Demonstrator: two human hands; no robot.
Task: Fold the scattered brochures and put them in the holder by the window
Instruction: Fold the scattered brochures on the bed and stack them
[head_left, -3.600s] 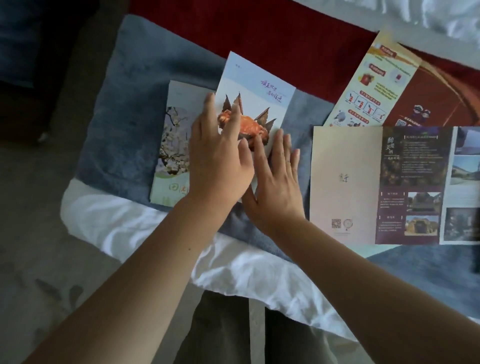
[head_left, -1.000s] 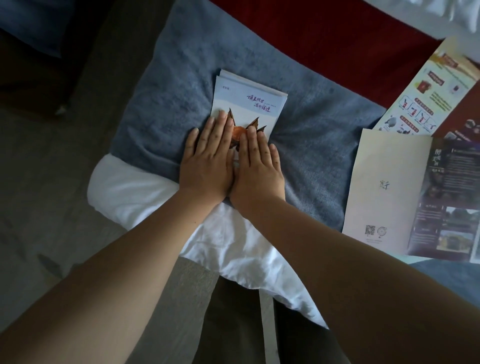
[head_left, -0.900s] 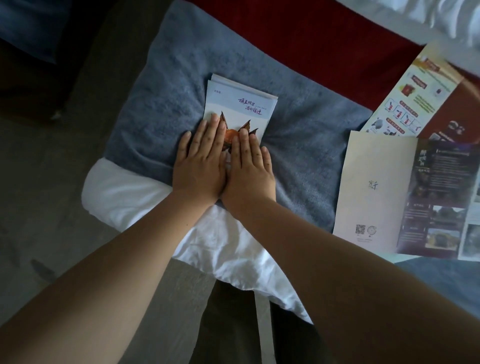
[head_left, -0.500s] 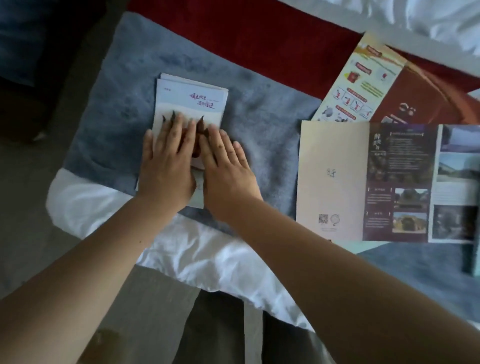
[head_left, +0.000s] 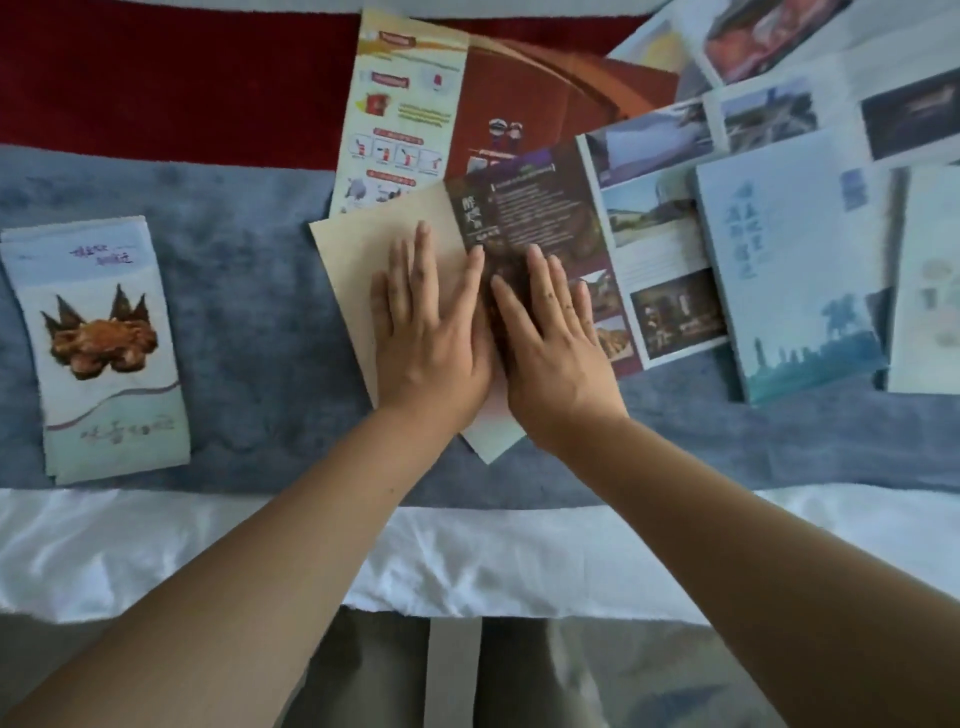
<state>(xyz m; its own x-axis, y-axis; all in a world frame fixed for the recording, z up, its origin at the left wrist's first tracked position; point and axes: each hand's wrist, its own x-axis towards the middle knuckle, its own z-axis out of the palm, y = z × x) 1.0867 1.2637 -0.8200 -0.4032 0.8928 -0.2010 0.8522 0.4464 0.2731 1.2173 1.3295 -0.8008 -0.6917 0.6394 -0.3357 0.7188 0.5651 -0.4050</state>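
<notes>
Item 1, blanket (head_left: 249, 291): grey, laid across the bed edge and carrying most of the papers I can see; a red runner (head_left: 156, 78) lies beyond it and a white sheet (head_left: 156, 545) nearer me. Item 2, loose papers at right: a blue brochure (head_left: 789, 270) and several photo sheets overlapping one another, all unfolded, blurred, count uncertain. Item 3, red brochure (head_left: 405, 104): open, its near edge tucked under the trifold. Item 4, trifold (head_left: 353, 260): the piece in hand, lying open and slightly askew in the middle of the blanket, with a beige panel at left, a dark panel in the middle and a photo panel at right. Item 5, folded brochure (head_left: 104, 353): well apart at far left, closed to one panel, so I judge one piece done and the task early. Item 6, left hand (head_left: 426, 332) and right hand (head_left: 550, 343): both flat, palms down, side by side and close together, gripping nothing. Item 7, fingers: the left fingers (head_left: 423, 260) are straight and spread on the beige panel, tips short of its far edge. The right fingers (head_left: 537, 275) are straight on the dark panel. The crease between those two panels runs up between the hands, and the photo panel lies bare beyond the right little finger. Step, as I read it: steadying the trifold before its first fold. Next move, in my judgement: one hand pins the middle while the other lifts an outer panel and brings it over along its crease, edges matched before pressing. Holder: not in view.
</notes>
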